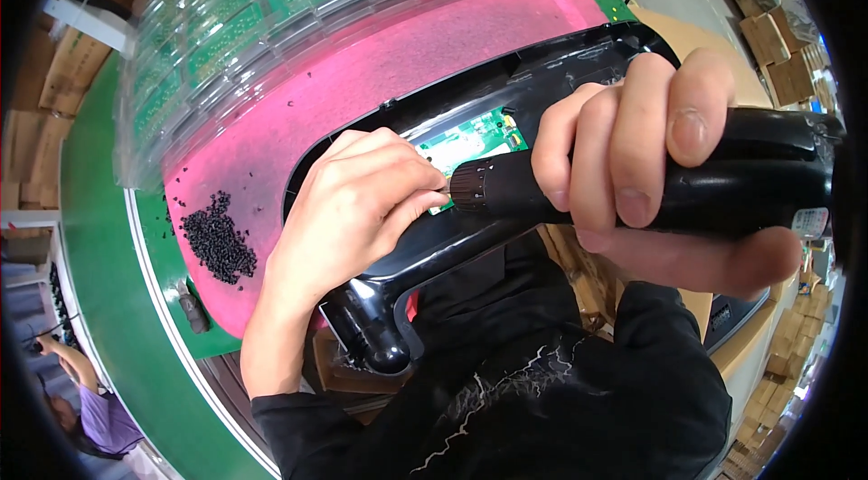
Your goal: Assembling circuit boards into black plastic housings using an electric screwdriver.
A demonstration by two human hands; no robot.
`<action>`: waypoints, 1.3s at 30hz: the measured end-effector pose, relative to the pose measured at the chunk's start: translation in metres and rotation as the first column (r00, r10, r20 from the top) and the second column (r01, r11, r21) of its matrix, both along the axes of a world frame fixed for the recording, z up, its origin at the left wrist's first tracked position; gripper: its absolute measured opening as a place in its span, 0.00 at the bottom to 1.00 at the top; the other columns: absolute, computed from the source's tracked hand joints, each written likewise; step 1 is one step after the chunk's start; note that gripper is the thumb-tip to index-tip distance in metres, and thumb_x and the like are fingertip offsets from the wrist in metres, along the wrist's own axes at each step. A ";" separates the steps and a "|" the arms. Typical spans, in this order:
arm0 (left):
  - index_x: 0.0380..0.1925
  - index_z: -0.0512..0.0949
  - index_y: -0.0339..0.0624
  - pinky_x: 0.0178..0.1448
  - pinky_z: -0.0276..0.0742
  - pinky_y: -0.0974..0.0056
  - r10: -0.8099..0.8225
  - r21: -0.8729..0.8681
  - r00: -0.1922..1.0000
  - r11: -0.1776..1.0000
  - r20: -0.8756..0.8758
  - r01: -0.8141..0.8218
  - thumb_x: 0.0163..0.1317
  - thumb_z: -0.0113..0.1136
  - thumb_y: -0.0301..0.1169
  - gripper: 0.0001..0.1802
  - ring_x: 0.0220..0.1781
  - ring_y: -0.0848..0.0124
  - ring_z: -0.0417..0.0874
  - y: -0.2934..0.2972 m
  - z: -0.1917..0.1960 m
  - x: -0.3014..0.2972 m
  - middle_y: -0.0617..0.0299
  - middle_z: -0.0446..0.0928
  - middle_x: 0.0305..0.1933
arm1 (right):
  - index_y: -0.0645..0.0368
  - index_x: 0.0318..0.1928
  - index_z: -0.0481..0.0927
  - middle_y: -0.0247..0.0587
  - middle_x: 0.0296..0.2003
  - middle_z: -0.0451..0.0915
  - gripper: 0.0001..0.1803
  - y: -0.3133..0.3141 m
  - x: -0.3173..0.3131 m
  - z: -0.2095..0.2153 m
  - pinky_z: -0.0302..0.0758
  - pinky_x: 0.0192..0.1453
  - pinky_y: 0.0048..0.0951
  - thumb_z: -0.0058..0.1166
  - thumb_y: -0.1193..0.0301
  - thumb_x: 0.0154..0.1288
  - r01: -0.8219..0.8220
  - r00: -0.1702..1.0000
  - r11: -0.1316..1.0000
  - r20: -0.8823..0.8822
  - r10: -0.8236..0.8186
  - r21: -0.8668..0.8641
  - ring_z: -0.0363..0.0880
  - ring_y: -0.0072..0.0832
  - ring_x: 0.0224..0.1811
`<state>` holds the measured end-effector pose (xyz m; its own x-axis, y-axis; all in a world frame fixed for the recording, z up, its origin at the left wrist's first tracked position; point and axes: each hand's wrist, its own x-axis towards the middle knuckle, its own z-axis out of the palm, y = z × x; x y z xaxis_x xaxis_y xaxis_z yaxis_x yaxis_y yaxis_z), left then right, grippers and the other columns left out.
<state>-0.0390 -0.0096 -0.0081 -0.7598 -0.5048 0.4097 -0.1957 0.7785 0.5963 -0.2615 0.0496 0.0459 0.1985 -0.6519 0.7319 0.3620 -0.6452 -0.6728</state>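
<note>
My right hand [633,150] is wrapped around a black electric screwdriver [750,173], which points left with its ridged collar [469,185] over a green circuit board [472,138]. The board lies inside a long, glossy black plastic housing [434,249]. My left hand [357,204] is closed in a pinch right at the screwdriver's tip, low over the board. Its fingertips hide the bit and whatever they hold there. Part of the board is covered by the left fingers and the collar.
A heap of small black screws [217,240] lies on the pink mat [425,37], left of the housing. Stacked clear plastic trays [244,28] with green circuit boards stand behind. Cardboard [768,37] is at the right. A person in purple [104,421] sits at far lower left.
</note>
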 end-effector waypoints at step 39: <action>0.42 0.81 0.36 0.54 0.77 0.55 0.239 -0.140 0.970 0.960 -0.050 -0.244 0.53 0.69 0.21 0.15 0.48 0.55 0.80 -0.001 0.013 -0.003 0.53 0.80 0.43 | 0.63 0.45 0.70 0.33 0.24 0.72 0.38 -0.016 -0.021 -0.009 0.64 0.20 0.17 0.58 0.36 0.62 0.240 0.964 0.908 -0.196 -0.180 0.344 0.67 0.15 0.15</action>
<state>-0.0417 -0.0101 0.0049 -0.6076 -0.6053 0.5142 -0.3707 0.7887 0.4905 -0.2826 0.0332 0.0374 0.1198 -0.9045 0.4093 0.1165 -0.3966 -0.9106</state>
